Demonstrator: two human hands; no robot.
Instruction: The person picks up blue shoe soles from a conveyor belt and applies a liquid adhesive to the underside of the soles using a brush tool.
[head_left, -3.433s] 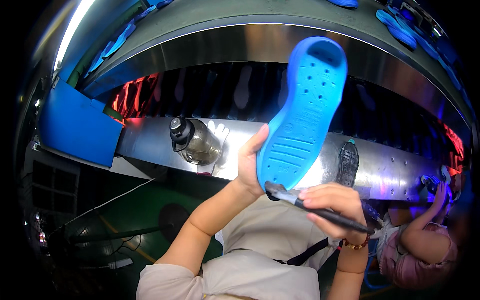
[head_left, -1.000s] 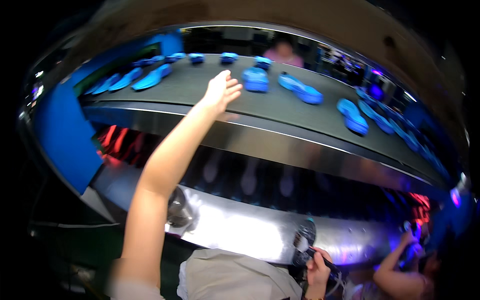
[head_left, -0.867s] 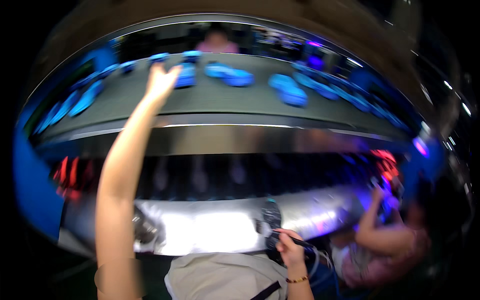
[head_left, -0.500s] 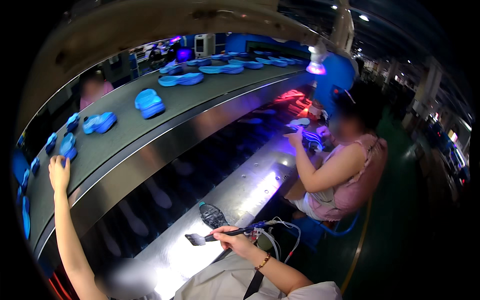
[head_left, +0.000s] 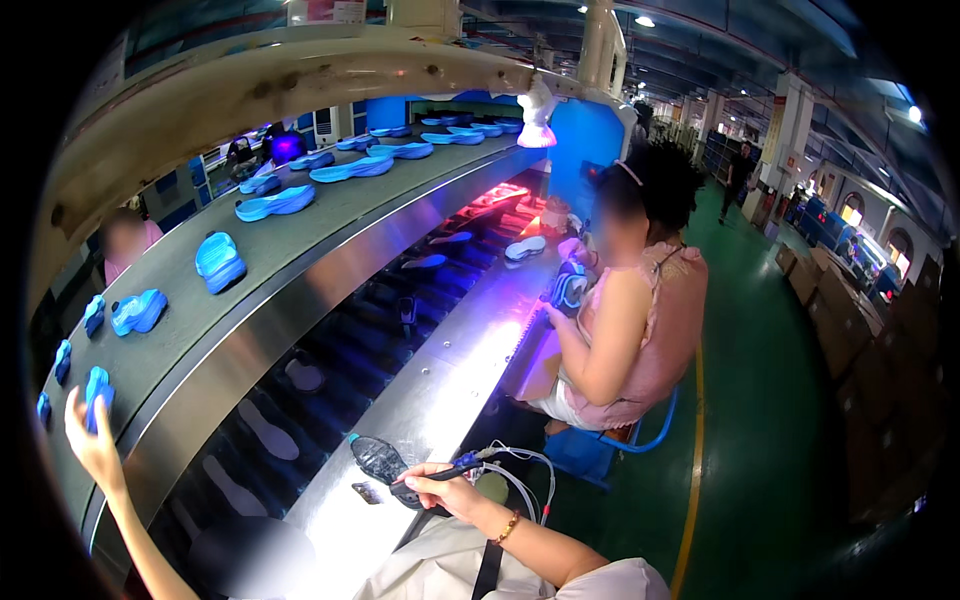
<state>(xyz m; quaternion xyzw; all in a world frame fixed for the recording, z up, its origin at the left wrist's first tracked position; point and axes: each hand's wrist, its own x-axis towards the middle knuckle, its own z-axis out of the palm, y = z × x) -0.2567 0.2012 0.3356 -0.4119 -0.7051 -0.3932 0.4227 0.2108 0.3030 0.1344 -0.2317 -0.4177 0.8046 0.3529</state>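
Note:
My left hand (head_left: 95, 450) is raised at the conveyor belt's near left end. Its fingers are spread around a blue foam shoe sole (head_left: 100, 388), which still appears to rest on the belt; firm contact cannot be made out. In my right hand (head_left: 447, 490) is a glue brush (head_left: 425, 486) with a black handle, its bristles pointing left over the metal ledge. Thin clear tubes run from the rear of the handle. Just beyond the brush, a black outsole (head_left: 376, 458) lies on the brightly lit ledge (head_left: 428, 385).
More blue soles (head_left: 220, 262) ride the dark upper belt (head_left: 280, 240). Below it, pale soles (head_left: 268, 430) lie on a lower conveyor. A co-worker (head_left: 650, 320) in pink sits at the right, handling a blue-and-white item. Another person (head_left: 128, 245) is across the belt. A lamp (head_left: 537, 125) hangs ahead.
The view has shifted, bringing more of the aisle in at right. My left hand has moved left and lower, its fingers spreading. My right hand still holds the brush, now slightly lower and closer to the outsole.

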